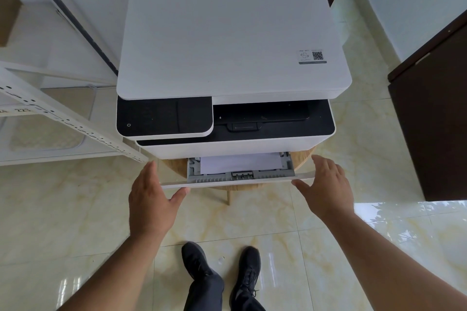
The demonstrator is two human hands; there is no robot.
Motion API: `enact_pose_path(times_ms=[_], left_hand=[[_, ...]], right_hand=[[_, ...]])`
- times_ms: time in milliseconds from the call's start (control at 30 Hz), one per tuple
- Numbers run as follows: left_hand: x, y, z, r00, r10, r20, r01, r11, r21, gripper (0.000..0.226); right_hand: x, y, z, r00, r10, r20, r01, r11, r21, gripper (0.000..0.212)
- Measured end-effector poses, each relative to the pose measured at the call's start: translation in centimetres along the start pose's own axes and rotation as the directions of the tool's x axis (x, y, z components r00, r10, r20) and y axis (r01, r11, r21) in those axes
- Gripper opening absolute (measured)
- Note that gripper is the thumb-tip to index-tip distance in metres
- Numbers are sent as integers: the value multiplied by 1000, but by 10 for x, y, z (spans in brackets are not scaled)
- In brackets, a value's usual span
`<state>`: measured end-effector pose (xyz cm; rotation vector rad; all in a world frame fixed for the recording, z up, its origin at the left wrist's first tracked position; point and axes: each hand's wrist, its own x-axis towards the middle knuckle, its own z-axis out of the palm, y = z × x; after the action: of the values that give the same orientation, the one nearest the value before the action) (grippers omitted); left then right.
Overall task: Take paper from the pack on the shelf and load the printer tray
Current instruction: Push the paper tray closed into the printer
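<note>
Here I see the printer's tray (237, 180) partly pulled out, a stack of white paper (240, 163) lying flat inside it. My left hand (151, 199) and right hand (326, 189) are both spread open — thumbs touching the tray's front panel at either end.

Round wooden tabletop (302, 159) peeks out under the white printer (232, 58), which sits right on it; one slim leg (228, 197) drops below the printer onto the glossy marble floor (75, 209)
</note>
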<state>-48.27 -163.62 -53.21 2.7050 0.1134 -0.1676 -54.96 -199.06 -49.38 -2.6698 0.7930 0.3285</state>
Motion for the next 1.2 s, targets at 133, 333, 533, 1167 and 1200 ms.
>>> enact_pose_path(times_ms=[133, 333, 533, 1167, 1200], left_hand=[[2, 4, -3, 999, -47, 14, 48, 995, -92, 114], [11, 1, -6, 999, -29, 44, 37, 980, -196, 123], [25, 3, -5, 1000, 3, 20, 3, 955, -296, 104], [39, -2, 10, 1000, 5, -5, -7, 910, -414, 79], [39, -2, 10, 1000, 8, -10, -11, 910, -413, 78]], right_hand=[[3, 2, 2, 999, 26, 19, -27, 998, 56, 98], [9, 1, -2, 1000, -8, 19, 6, 990, 139, 111], [19, -3, -9, 999, -30, 13, 26, 975, 219, 103], [31, -2, -8, 1000, 1, 26, -8, 958, 285, 77], [32, -2, -8, 1000, 2, 25, -9, 958, 285, 77]])
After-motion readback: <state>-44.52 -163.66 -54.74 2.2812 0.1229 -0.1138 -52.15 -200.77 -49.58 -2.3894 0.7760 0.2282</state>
